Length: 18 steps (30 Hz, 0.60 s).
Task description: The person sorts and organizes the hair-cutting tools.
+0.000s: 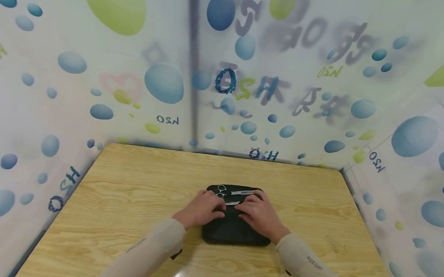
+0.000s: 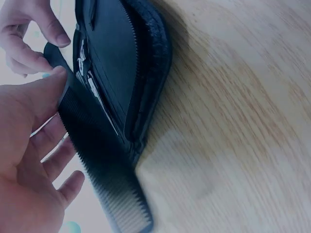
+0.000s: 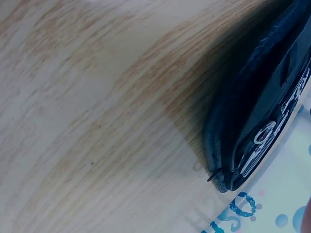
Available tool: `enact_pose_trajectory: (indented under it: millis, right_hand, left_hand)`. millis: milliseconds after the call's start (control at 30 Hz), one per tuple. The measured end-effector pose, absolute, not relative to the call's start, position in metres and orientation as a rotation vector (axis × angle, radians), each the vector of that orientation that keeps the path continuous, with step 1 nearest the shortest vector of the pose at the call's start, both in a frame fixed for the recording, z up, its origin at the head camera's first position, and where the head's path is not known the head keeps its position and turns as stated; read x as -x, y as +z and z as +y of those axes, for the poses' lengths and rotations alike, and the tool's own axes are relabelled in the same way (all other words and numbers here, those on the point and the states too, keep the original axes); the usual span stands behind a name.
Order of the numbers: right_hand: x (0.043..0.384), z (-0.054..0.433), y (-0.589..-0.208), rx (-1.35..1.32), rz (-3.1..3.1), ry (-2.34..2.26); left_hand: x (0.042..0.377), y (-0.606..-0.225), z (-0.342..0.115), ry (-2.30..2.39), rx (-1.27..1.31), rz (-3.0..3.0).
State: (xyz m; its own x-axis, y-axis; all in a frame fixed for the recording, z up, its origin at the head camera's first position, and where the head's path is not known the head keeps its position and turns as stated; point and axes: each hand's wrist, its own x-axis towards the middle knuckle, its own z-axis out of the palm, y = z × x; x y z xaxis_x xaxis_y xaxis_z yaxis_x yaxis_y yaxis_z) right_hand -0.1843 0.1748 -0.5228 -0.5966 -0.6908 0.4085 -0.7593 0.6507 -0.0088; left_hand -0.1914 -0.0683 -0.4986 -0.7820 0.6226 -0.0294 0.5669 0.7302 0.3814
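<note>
A black comb (image 2: 109, 155) with fine and coarse teeth slants across the left wrist view. My left hand (image 1: 205, 208) holds it, thumb against its near face and the other fingers behind. My right hand (image 1: 261, 216) pinches the comb's far end, seen at the upper left of that view. Both hands are over an open black zip case (image 1: 235, 235) on the table. In its upper part lie silver scissors, with finger rings (image 1: 222, 188) and blades (image 1: 233, 203) showing, and a second silver bladed tool (image 1: 241, 192). My fingers partly cover them.
The light wooden table (image 1: 129, 184) extends around the case. White curtain-like walls (image 1: 162, 131) with blue and green drops and lettering stand close behind its back and side edges. The case's zip edge (image 3: 214, 160) rises from the wood in the right wrist view.
</note>
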Motion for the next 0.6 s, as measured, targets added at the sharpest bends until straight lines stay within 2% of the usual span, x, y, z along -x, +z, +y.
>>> enact_pose_trajectory:
  millis: [233,600]
  right_hand:
    - [0.182,0.177,-0.521,-1.061,-2.576,0.257]
    - [0.178,0.175,-0.515,-1.067,-2.602,0.279]
  left_hand:
    - [0.186,-0.499,-0.084,0.293,-0.995,2.959]
    - [0.172,-0.501,-0.112,0.064,-1.235,3.204]
